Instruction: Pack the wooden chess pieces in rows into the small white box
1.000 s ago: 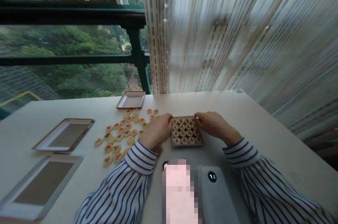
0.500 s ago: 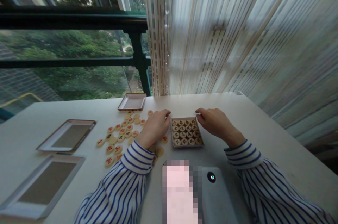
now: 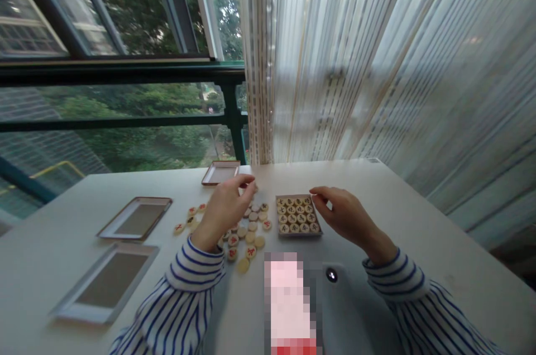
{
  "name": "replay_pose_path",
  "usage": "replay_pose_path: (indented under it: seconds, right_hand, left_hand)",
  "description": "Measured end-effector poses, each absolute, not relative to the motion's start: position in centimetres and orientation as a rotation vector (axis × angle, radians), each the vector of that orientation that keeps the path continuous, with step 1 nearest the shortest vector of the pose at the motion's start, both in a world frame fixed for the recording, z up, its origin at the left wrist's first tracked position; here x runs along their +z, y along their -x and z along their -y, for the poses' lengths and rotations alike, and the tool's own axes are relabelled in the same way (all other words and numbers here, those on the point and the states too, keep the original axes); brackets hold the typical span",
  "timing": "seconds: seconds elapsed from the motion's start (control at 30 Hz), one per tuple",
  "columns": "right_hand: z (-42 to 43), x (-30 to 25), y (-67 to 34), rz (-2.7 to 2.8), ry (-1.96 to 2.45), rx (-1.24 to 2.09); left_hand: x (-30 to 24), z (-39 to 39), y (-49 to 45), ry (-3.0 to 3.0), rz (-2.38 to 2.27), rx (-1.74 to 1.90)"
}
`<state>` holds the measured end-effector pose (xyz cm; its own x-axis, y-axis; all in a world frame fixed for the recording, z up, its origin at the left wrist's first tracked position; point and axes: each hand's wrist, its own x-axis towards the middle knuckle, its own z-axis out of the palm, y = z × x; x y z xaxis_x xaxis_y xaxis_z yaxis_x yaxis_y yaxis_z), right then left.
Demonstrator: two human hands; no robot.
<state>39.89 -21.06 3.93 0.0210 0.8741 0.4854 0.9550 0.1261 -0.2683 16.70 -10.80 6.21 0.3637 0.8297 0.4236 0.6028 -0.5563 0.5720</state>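
Observation:
My left hand [image 3: 228,201] hovers over loose xiangqi pieces [image 3: 250,250], its fingers bent forward and the thumb a little apart, with nothing seen in them. Some of these round wooden pieces carry red characters, some dark ones, and others show plain faces; my hand and wrist hide part of the pile. To the right, a small square box [image 3: 299,236] holds rows of pieces with dark characters [image 3: 298,219], all face up. My right hand [image 3: 341,212] is at the box's far right corner, fingers loosely curved, thumb apart from the index finger, holding nothing visible.
A shallow brown-edged tray [image 3: 221,173] lies at the back of the white table [image 3: 435,288]. Two more lids or trays, one brown-edged [image 3: 136,218] and one pale [image 3: 104,285], lie at left. A pale device [image 3: 347,305] and a pixelated object [image 3: 288,299] are in front.
My left hand has moved left, away from the box and over the loose pieces. My right hand stays beside the box. The camera view has tilted up slightly.

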Motion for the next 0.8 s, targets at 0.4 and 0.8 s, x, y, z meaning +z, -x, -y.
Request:
replay_pose_path:
  seconds: [0.4,0.8]
  right_hand:
    - [23.1,1.9,-37.4,1.535,1.441,0.174]
    - [23.6,-0.5,-37.7,1.508,1.480,0.048]
  left_hand:
    - [0.7,14.1,-12.8,-2.191,-1.289,1.239]
    - [-1.9,14.1,-10.7,-2.294,-1.398,1.388]
